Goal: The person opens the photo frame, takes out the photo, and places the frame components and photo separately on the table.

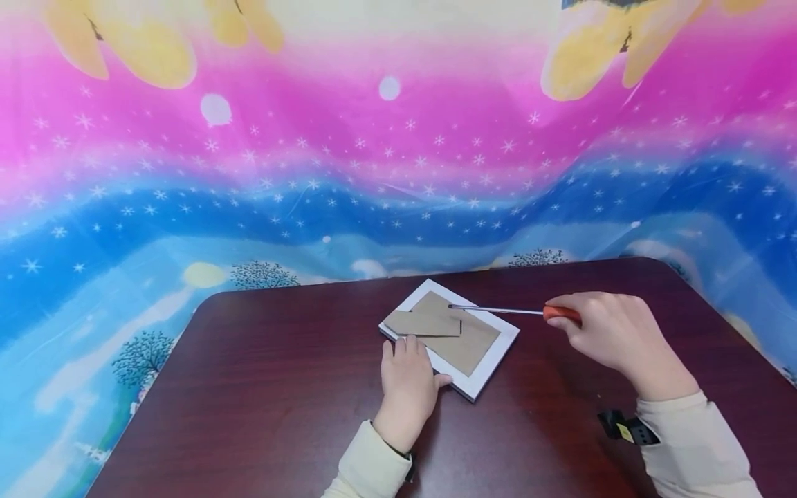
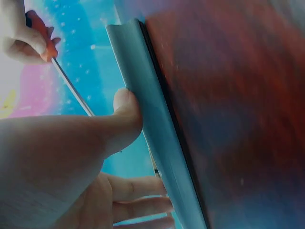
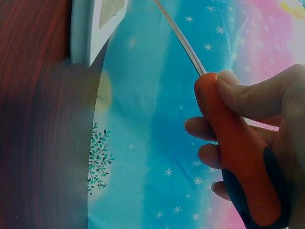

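Observation:
A white photo frame [image 1: 503, 337] lies back side up on the dark table, its brown backing board [image 1: 474, 353] showing. Across the board's left part lies a brown cardboard flap [image 1: 423, 323], like an easel stand. My left hand [image 1: 407, 384] rests against the frame's near left edge, fingers extended and touching it, with the thumb [image 2: 126, 107] on the side moulding. My right hand [image 1: 613, 335] grips a screwdriver by its orange and black handle [image 3: 238, 138]. Its metal shaft [image 1: 498, 310] points left, and the tip overlaps the far part of the board in the head view.
The dark red-brown table [image 1: 280, 387] has rounded far corners. Behind it hangs a pink and blue cloth [image 1: 349, 166] with snowflakes and trees. A black band with a small device [image 1: 625, 427] is on the right wrist.

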The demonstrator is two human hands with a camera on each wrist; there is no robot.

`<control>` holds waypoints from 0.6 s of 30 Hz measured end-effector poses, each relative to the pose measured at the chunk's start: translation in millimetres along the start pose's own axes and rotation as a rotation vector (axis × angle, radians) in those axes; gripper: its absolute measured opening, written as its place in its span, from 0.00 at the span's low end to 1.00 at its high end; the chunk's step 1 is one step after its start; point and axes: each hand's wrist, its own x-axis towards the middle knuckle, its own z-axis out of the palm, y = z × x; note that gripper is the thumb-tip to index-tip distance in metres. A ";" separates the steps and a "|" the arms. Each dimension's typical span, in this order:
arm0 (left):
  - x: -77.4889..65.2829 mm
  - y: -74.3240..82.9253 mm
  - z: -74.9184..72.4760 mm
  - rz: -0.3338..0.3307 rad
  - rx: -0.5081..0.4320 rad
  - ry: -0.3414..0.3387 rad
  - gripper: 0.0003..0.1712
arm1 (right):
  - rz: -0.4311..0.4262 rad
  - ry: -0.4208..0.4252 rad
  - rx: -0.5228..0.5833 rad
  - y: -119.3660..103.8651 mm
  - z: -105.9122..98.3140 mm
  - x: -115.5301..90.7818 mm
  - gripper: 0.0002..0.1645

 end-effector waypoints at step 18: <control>1.3 -6.7 -7.7 -0.020 -0.148 0.155 0.30 | -0.016 0.039 -0.012 -0.4 -1.4 -0.4 0.11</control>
